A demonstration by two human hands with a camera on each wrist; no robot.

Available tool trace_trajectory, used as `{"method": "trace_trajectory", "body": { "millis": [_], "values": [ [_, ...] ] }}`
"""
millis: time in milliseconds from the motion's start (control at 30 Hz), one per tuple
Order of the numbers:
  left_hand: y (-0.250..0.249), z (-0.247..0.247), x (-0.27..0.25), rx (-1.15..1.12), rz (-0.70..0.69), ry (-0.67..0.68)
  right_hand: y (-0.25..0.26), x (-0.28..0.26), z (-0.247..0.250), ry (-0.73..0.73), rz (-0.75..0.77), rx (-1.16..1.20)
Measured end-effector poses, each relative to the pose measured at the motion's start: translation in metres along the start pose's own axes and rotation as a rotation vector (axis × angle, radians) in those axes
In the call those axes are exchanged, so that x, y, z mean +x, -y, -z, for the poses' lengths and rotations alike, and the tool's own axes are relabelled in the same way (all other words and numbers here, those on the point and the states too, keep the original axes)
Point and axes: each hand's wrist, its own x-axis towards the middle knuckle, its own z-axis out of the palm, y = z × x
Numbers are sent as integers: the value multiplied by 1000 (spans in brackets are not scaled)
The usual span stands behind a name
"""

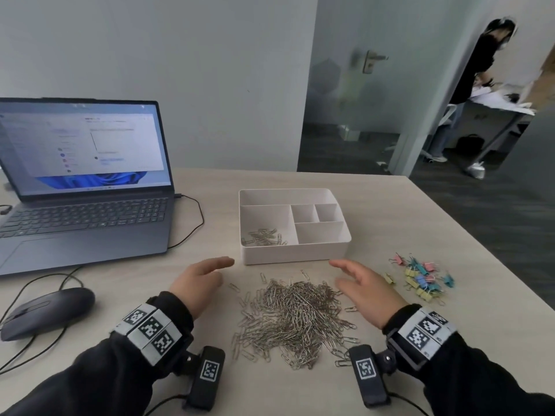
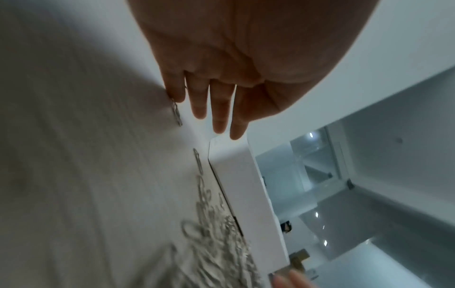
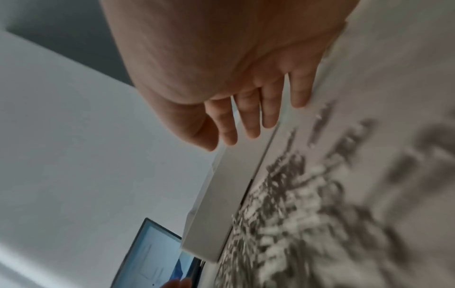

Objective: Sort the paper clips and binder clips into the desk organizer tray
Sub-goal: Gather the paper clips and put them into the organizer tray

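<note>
1. A large heap of silver paper clips lies on the table, just in front of a white tray.
2. A few paper clips already sit in the tray's big left compartment; its 4 other compartments hold nothing visible.
3. Pastel binder clips lie in a loose cluster right of the tray.
4. The left hand and right hand flank the heap, fingers straight and spread, holding nothing.
5. A laptop and mouse sit at left.
</note>
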Motion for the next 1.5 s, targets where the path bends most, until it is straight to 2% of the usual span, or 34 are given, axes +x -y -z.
{"method": "trace_trajectory", "body": {
  "millis": [133,233,400,467,567,667,800,900,1067,1167,1267,1333,1400,1500],
  "values": [
    [1,-12,-10,-167,14,27,-2,-9,-20,25,-37,104],
    [-6,-32,-18,-181,-4,106,1,-6,-36,24,-52,98],
    [-15,-68,-31,-208,5,234,19,-8,-51,84,31,78],
    [-16,-69,-35,-190,-40,219,19,-11,-50,80,42,128],
    [-16,-56,-32,-186,-65,94,15,-12,-39,12,29,151],
    [-19,-43,-18,-50,-64,21,20,-5,-31,-3,-14,76],
    [-25,-50,-3,146,-13,118,34,10,-32,123,9,-127],
    [-29,-61,-7,182,13,200,38,17,-38,185,51,-296],
    [-28,-59,-21,160,-25,379,34,3,-36,286,123,-195],
    [-20,-39,-23,196,-79,364,26,-7,-21,210,130,-143],
    [-15,-15,-23,329,-152,276,13,-14,-2,115,75,-192],
    [-13,-4,-21,460,-137,265,6,-18,8,140,3,-299],
    [-11,3,-20,622,-94,305,1,-22,13,201,-63,-383],
    [-7,4,-22,821,-97,418,-2,-27,11,280,-70,-431]
  ]
}}
